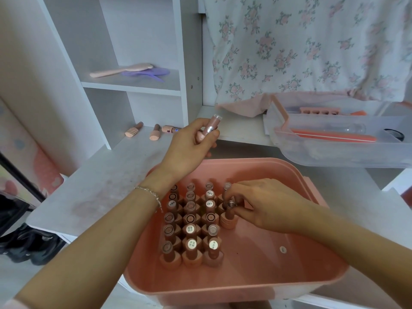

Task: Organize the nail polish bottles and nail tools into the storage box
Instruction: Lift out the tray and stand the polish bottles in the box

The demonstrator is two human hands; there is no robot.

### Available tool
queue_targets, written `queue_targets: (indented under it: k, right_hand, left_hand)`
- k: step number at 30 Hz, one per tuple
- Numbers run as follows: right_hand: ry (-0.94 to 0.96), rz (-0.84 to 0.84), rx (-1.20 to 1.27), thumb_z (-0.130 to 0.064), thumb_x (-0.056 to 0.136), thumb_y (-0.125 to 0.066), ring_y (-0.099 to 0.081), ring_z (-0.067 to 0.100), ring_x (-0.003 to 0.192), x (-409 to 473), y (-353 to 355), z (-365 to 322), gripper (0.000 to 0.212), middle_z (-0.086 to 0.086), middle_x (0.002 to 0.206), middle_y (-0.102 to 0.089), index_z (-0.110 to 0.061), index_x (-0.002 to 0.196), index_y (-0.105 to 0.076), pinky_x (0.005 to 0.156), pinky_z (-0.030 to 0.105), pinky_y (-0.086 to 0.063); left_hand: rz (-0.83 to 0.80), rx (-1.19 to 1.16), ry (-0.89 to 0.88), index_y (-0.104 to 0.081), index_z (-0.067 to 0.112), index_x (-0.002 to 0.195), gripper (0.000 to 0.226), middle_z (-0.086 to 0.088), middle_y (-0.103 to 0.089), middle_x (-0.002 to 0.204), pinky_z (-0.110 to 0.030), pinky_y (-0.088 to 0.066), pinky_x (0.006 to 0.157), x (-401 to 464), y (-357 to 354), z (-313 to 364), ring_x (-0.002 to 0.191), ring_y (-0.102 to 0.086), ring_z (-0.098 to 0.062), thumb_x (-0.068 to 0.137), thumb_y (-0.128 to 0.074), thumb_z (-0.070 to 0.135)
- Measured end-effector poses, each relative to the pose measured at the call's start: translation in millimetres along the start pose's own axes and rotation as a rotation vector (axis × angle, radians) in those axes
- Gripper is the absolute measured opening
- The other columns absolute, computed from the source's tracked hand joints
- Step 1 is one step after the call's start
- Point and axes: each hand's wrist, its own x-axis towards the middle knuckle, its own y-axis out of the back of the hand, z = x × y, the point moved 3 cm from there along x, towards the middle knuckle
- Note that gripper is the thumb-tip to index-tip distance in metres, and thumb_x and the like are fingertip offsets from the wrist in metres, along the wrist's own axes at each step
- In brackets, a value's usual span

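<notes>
Under my right hand (263, 206) the pink storage box (256, 284) looks like smooth, matt plastic. The nail polish bottle (209, 130) in my left hand (189, 146) has a glossy cap. Beyond my fingers, the clear tray (338, 152) is translucent plastic; the floral cloth (312, 45) looks soft.

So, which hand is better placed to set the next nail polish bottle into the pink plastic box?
The left hand: it already grips a pink nail polish bottle above the pink plastic box. The right hand pinches a standing bottle's cap.
</notes>
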Motion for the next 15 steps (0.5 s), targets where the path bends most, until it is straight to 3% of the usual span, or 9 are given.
queue_targets:
  k: [5, 8, 12, 15]
  right_hand:
    - [0.040, 0.157, 0.019, -0.033, 0.087, -0.052, -0.045, 0.003, 0.065, -2, 8, -4, 0.016, -0.019, 0.074, -0.043, -0.024, 0.100, -0.057, 0.059, 0.022, -0.039]
    - [-0.030, 0.401, 0.096, -0.028, 0.086, -0.055, -0.046, 0.007, 0.057, -4, 16, 2, 0.014, -0.018, 0.061, -0.042, -0.017, 0.093, -0.057, 0.054, 0.016, -0.037]
    - [-0.178, 0.633, 0.434, -0.035, 0.086, -0.053, -0.054, 0.007, 0.062, -6, 24, 14, 0.028, -0.012, 0.074, -0.055, -0.032, 0.112, -0.042, 0.058, 0.015, -0.041]
    - [-0.171, 0.692, 0.599, -0.034, 0.085, -0.049, -0.054, 0.008, 0.063, -6, 27, 16, 0.030, -0.010, 0.079, -0.056, -0.041, 0.112, -0.039, 0.061, 0.018, -0.042]
  left_hand:
    - [-0.008, -0.010, -0.012, -0.056, 0.021, 0.105, 0.015, 0.002, -0.061, 0.078, -0.006, -0.042, 0.052, -2, 0, 4, 0.057, -0.057, 0.008, 0.091, -0.054, 0.015]
    - [-0.020, 0.027, -0.054, -0.057, 0.029, 0.099, 0.017, 0.004, -0.060, 0.074, -0.008, -0.041, 0.054, -4, -1, 7, 0.055, -0.053, 0.003, 0.087, -0.060, 0.017]
    - [-0.104, 0.047, -0.085, -0.055, 0.027, 0.083, 0.022, 0.012, -0.053, 0.054, -0.012, -0.034, 0.052, -8, -5, 13, 0.049, -0.043, 0.001, 0.076, -0.073, 0.016]
    - [-0.239, 0.078, -0.127, -0.061, 0.023, 0.081, 0.021, 0.007, -0.064, 0.071, -0.022, -0.045, 0.065, -13, -11, 17, 0.065, -0.056, -0.007, 0.070, -0.078, 0.017]
